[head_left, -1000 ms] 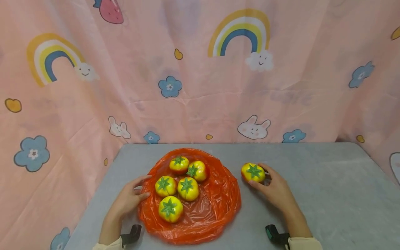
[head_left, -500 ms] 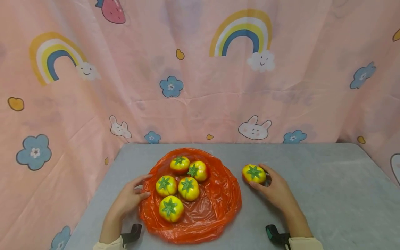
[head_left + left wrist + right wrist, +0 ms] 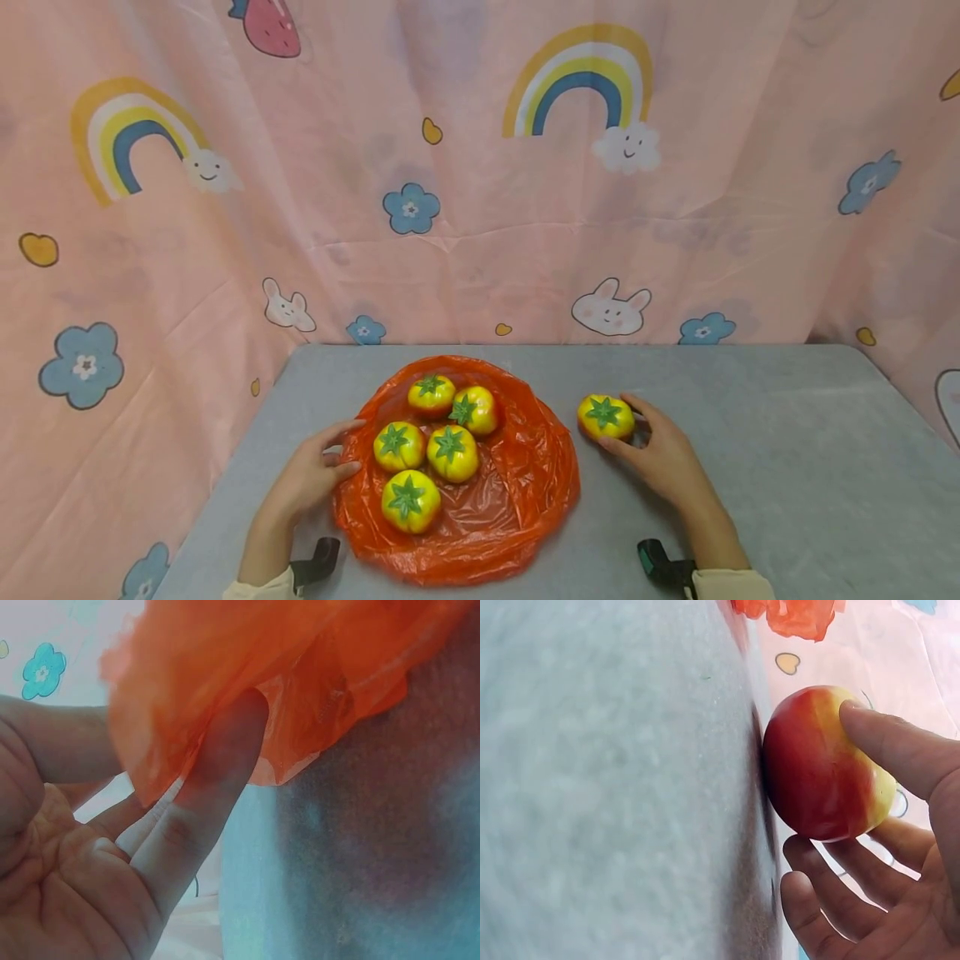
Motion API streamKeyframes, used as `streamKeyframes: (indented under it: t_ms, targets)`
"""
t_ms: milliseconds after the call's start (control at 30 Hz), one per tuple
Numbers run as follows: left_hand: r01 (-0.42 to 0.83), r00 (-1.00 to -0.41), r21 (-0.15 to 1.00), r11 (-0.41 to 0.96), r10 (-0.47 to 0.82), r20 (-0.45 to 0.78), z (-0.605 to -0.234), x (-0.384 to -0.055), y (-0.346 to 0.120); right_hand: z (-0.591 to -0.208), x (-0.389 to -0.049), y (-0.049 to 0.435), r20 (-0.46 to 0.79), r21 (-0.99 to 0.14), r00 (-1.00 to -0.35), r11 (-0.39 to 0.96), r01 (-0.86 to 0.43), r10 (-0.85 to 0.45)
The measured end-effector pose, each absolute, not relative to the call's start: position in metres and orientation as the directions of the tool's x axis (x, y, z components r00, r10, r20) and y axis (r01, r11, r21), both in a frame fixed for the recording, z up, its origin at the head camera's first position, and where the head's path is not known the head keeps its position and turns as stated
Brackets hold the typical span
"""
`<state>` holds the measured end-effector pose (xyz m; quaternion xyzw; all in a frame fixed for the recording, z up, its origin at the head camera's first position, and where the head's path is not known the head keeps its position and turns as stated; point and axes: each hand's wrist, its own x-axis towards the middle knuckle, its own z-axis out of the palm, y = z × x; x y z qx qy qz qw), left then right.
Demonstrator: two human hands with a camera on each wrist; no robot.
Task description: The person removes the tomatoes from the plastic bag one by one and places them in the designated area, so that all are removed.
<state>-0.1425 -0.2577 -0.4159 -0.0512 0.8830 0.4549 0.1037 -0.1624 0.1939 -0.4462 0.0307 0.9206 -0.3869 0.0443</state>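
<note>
A shallow orange-red plastic bag (image 3: 525,500) lies spread open on the table, its rim rolled into a round shape. Several shiny yellow-and-red toy tomatoes (image 3: 410,502) with green star-shaped tops sit inside, toward its left side. At the left rim, my left hand (image 3: 303,475) holds the plastic between thumb and fingers; up close, the thin orange film (image 3: 300,720) drapes over a fingertip. Right of the bag, my right hand (image 3: 663,458) holds a single toy tomato (image 3: 604,417) with thumb and fingers around its right side. In the right wrist view, that tomato (image 3: 817,765) touches the tabletop.
The grey table (image 3: 810,467) extends right of the right hand. A pink curtain (image 3: 480,267) printed with rainbows, rabbits and flowers hangs behind and to the sides. A dark wrist mount (image 3: 663,564) shows at each wrist.
The tomato at my right hand has shifted very slightly left over the last half second. Both hands, the bag and the tomatoes inside it stay where they were.
</note>
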Motion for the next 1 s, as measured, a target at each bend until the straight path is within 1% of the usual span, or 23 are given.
streamKeyframes:
  t_ms: [400,633,800,1000]
  targets:
    - [-0.179,-0.974,0.792,0.584,0.006,-0.225,-0.414,-0.142,-0.258,-0.445,-0.164,0.195,-0.083,-0.707,-0.996,0.704,0.075,0.023]
    - [-0.216,-0.968,0.771,0.599,-0.031,-0.247,-0.417,-0.143,-0.259,-0.442,-0.160,0.200,-0.087,-0.698,-0.996,0.713,0.067,0.009]
    - [-0.218,-0.967,0.773,0.595,-0.026,-0.253,-0.416,-0.143,-0.259,-0.440,-0.157,0.206,-0.076,-0.694,-0.997,0.718,0.051,-0.003]
    - [-0.186,-0.974,0.793,0.580,0.000,-0.228,-0.414,-0.142,-0.259,-0.439,-0.157,0.211,-0.091,-0.682,-0.996,0.729,0.054,-0.011]
